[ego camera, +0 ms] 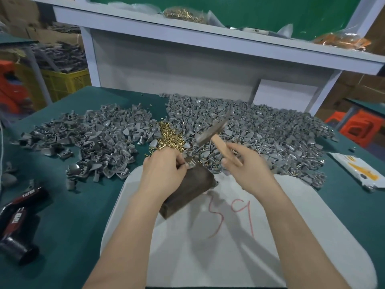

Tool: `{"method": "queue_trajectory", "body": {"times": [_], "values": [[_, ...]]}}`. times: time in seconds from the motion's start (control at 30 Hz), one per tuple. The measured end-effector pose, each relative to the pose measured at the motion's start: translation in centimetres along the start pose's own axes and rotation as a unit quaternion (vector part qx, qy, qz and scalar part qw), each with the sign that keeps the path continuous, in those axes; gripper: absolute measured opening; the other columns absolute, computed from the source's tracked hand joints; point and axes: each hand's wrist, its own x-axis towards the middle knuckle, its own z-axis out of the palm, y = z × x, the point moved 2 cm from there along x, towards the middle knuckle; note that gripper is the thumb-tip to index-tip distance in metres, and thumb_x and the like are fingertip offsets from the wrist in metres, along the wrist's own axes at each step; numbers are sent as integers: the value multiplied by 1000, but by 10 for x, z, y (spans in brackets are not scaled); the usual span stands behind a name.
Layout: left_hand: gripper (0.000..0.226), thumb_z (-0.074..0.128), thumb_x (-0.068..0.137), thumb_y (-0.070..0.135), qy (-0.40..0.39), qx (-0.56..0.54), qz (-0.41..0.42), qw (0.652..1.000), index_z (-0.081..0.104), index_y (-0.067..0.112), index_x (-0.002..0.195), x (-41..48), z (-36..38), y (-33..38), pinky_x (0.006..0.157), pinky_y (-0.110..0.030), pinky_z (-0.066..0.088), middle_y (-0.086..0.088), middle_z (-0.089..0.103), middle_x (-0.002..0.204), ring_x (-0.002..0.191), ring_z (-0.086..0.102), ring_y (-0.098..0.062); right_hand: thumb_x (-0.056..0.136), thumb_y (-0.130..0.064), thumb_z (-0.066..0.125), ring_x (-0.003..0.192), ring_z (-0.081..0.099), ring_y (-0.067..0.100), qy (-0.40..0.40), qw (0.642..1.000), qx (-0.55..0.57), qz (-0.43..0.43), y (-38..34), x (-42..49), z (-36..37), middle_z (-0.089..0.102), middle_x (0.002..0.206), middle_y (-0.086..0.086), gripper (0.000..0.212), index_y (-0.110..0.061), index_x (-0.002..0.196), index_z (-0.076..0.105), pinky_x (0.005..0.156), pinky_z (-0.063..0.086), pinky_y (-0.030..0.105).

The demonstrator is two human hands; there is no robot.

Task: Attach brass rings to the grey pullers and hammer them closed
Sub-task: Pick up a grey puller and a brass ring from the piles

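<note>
The left hand (164, 170) pinches a small grey plastic puller (190, 163) on the far end of the dark oblong block (187, 188). The right hand (245, 163) grips the wooden-handled steel hammer (209, 132), whose head is raised just far-right of the puller, handle slanting near-right.

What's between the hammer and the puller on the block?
Nothing visible. The hammer is raised in the right hand, open air down to the grey puller on the dark block. The left hand pinches the puller's left edge, right beside the strike spot.
</note>
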Motion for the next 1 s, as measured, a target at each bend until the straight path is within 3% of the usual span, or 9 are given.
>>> {"method": "queue_trajectory", "body": {"times": [0.13,0.3,0.5,0.57,0.67,0.77,0.83,0.93,1.0], "values": [[7,64,88,27,15,-16,-6,1000,68,27,81,1,0,-2,93,-44,46,8,68,91,95,62,-18,88,-27,64,51,52,13,-86,994,15,61,17,8,17,62,78,-7,33,-28,120,59,50,43,25],[10,63,88,24,17,-45,7,999,66,29,80,3,1,1,93,-44,46,7,66,95,97,62,-18,86,-50,59,87,56,17,4,993,-118,-4,8,5,13,60,97,-2,36,-33,117,62,76,48,31],[13,59,90,21,42,-92,43,994,68,21,98,5,3,2,95,-44,43,2,61,106,104,57,-21,88,-26,64,77,61,4,-53,991,48,-111,-43,13,32,67,82,-11,7,-28,92,69,79,51,26],[17,58,91,22,105,-138,13,985,67,22,105,6,-1,-1,99,-42,41,3,60,113,106,56,-18,90,-23,62,69,59,3,29,993,81,-85,-48,31,27,65,77,-14,13,-30,79,65,68,49,15],[15,54,93,19,212,-266,-64,938,63,24,104,7,-13,-9,85,-15,41,3,57,117,94,55,-3,93,-25,57,89,60,8,184,974,129,28,-43,71,8,65,109,-2,25,-19,117,60,78,47,15],[16,50,94,14,283,-436,-159,839,58,27,99,9,-20,-21,73,-7,40,4,57,110,89,54,1,93,-32,55,140,24,34,109,989,1,96,-48,93,17,21,155,12,66,-30,149,20,114,24,52],[18,47,95,12,302,-524,-209,769,56,27,99,9,-22,-28,71,-8,40,8,57,105,87,53,-1,93,-29,54,135,35,31,49,996,-76,3,-65,92,43,25,153,14,63,-33,148,23,113,27,45],[20,44,94,10,315,-572,-254,714,54,27,96,9,-21,-34,80,-21,37,1,54,108,91,48,-12,95,-22,50,86,63,11,-98,981,-111,-123,-90,83,90,56,134,0,38,-31,132,52,88,51,32],[19,44,94,9,320,-582,-261,701,53,25,98,10,-20,-36,82,-26,36,-1,53,108,94,45,-14,95,-21,46,109,58,22,-171,961,-181,-123,-97,86,119,53,137,-1,39,-35,130,54,97,46,42]]}}
